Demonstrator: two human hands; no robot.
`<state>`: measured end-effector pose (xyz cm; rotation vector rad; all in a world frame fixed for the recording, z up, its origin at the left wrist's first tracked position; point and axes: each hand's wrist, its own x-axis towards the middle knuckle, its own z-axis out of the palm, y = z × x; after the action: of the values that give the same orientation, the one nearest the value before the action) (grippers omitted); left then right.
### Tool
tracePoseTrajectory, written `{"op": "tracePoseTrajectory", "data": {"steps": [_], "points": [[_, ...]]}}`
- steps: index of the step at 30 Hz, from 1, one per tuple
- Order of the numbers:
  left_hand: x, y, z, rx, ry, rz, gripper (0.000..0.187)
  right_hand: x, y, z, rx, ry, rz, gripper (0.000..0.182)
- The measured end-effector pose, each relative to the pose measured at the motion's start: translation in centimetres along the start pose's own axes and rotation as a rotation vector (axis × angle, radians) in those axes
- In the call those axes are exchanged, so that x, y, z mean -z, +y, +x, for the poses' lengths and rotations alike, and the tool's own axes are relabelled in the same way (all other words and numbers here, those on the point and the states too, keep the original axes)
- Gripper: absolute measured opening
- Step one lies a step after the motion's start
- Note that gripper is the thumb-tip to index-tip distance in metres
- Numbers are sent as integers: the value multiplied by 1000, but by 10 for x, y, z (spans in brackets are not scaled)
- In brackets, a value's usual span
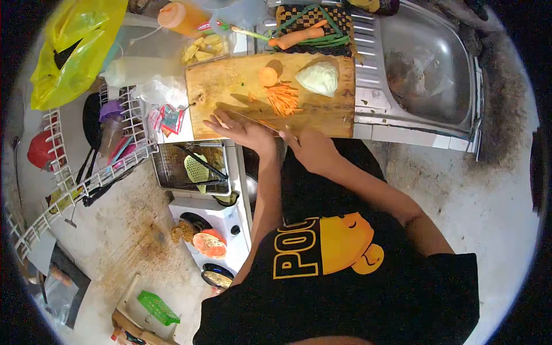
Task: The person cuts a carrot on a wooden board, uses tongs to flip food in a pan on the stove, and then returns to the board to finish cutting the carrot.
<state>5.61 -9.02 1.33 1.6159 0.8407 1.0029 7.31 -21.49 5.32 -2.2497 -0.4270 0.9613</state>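
Observation:
My right hand (313, 150) is closed round a knife handle at the near edge of the wooden cutting board (322, 115). The thin knife blade (256, 122) points left, low over the board. Beside the blade, my left hand (244, 132) is open with its fingers stretched toward the board's left side. A small heap of carrot strips (283, 100) lies mid-board, just beyond the blade. Behind the strips sits a cut carrot piece (268, 76). To its right rests a pale green cabbage wedge (319, 79).
A metal sink (428, 75) with a plastic bag in it is on the right. Behind the board are a woven basket (287, 20) with carrots (299, 38) and a container of yellow pieces (202, 48). A white wire rack (135, 123) and a stove (210, 210) stand on the left.

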Motion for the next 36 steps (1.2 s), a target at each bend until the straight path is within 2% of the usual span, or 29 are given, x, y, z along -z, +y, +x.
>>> {"op": "tracePoseTrajectory", "data": {"steps": [2,4,6,8,9,12,14,15,17,20,21,23,25,27,30,36], "points": [[-4,-4,2,37,33,39,70,2,-5,2,-78,-79,-28,72],[2,-21,5,-18,47,218,71,0,-7,5,-83,-80,-31,72],[6,-33,6,4,74,93,72,-2,-11,9,-81,-84,-39,72],[7,-37,4,-113,96,315,71,-4,-16,10,-74,-69,-78,72],[5,-33,4,-111,99,315,71,-6,-17,9,-74,-71,-81,72],[-1,-22,4,-83,140,152,69,-15,-16,14,-75,-15,-68,70],[8,-18,4,-34,19,208,87,-27,-18,23,-106,65,-68,70],[10,-19,3,-35,17,210,87,-25,-19,20,-106,65,-65,70],[4,-23,7,-34,76,-9,91,-13,-20,20,-13,-19,-67,69],[-5,-24,6,38,169,-189,95,-18,-8,5,-57,73,-65,68],[-4,-23,6,0,161,-105,97,-15,-3,-3,-59,70,-70,68],[0,-19,6,20,148,-58,97,-9,6,-20,-156,2,-123,69],[3,-22,5,29,139,-20,98,-12,21,-26,-166,-32,-146,68],[1,-30,6,-64,134,-56,87,-14,23,-24,-171,-57,-168,68],[-3,-32,5,-74,160,-86,88,-12,20,-20,-186,-54,-128,68],[2,-25,1,-3,115,-194,88,-10,28,-27,-43,132,10,65]]}}
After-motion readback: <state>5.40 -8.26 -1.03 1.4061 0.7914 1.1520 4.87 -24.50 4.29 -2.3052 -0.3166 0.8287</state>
